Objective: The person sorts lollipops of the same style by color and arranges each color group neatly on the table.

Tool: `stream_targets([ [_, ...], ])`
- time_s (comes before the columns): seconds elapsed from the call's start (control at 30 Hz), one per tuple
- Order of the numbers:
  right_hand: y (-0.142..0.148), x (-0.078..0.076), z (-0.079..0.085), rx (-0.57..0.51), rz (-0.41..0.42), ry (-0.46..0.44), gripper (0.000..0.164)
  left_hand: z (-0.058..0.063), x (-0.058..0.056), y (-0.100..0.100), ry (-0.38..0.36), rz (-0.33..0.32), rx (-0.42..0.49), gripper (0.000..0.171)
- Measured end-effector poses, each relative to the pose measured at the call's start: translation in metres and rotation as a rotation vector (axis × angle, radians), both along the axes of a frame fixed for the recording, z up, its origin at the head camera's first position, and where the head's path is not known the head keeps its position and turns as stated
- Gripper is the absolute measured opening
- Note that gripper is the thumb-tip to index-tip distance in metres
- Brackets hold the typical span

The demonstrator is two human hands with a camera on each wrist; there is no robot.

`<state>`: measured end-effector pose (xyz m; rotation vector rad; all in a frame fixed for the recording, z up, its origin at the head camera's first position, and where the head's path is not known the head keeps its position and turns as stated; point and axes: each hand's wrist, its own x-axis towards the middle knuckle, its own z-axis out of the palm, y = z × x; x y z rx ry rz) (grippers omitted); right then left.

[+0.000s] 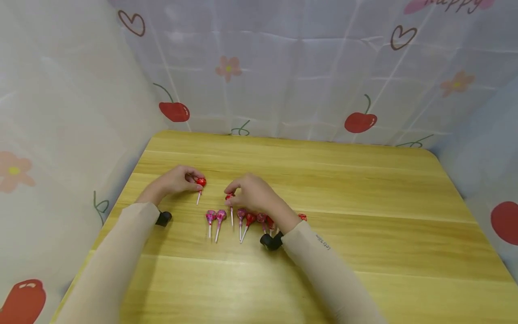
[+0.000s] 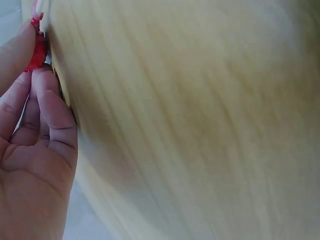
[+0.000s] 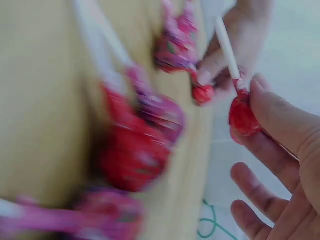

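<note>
My left hand (image 1: pixel 180 179) pinches a red-wrapped lollipop (image 1: pixel 201 182) by its head at the left of the table, its white stick pointing toward me. The left wrist view shows that red wrapper (image 2: pixel 38 52) between thumb and fingertips. To the right, my right hand (image 1: pixel 255 193) pinches a second red lollipop (image 3: pixel 245 116) between thumb and forefinger, the other fingers spread loosely. Two pink-purple lollipops (image 1: pixel 211 216) lie between the hands, nearer to me. Below the right hand lie a pink-purple lollipop (image 1: pixel 241 213) and a red lollipop (image 1: pixel 250 218); my wrist partly covers others.
Another red lollipop (image 1: pixel 302 217) shows past the right forearm. The wood-grain table (image 1: pixel 384 193) meets a pale curtain (image 1: pixel 283 81) with cherry and flower prints at its back and sides. Black wrist cameras (image 1: pixel 271 241) sit under both wrists.
</note>
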<state>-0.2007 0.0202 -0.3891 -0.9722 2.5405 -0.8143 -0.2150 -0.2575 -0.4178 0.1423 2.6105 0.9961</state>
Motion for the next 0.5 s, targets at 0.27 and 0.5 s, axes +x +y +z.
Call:
stream_targets([
  [0.27, -0.023, -0.033, 0.008, -0.12, -0.149, -0.094, 0.033, -0.003, 0.001, -0.001, -0.006, 0.016, 0.001, 0.037],
  [0.5, -0.041, -0.046, -0.01, -0.07, -0.199, -0.054, 0.03, -0.002, 0.001, -0.001, -0.001, 0.026, 0.021, 0.039],
])
